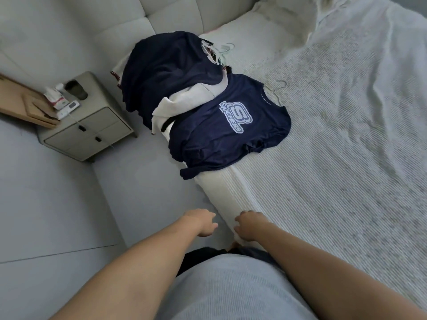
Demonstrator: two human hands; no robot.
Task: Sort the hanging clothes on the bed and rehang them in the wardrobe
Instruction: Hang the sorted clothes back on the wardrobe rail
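A navy T-shirt with a pale logo (231, 125) lies flat on its white hanger (276, 88) at the bed's left edge. Behind it is a pile of clothes topped by a dark navy garment (166, 72), with white fabric (184, 98) underneath and several white hanger hooks (223, 50) sticking out. My left hand (203, 224) hovers over the floor beside the bed, fingers loosely curled, holding nothing. My right hand (248, 226) is by the near bed edge, fingers loosely curled and holding nothing. Both hands are well short of the clothes.
The bed (335, 158) has a white ribbed cover and a padded headboard (175, 15). A grey bedside table (87, 125) with small items and a cable stands left, beside a cardboard box (20, 98). Grey floor (57, 204) lies between.
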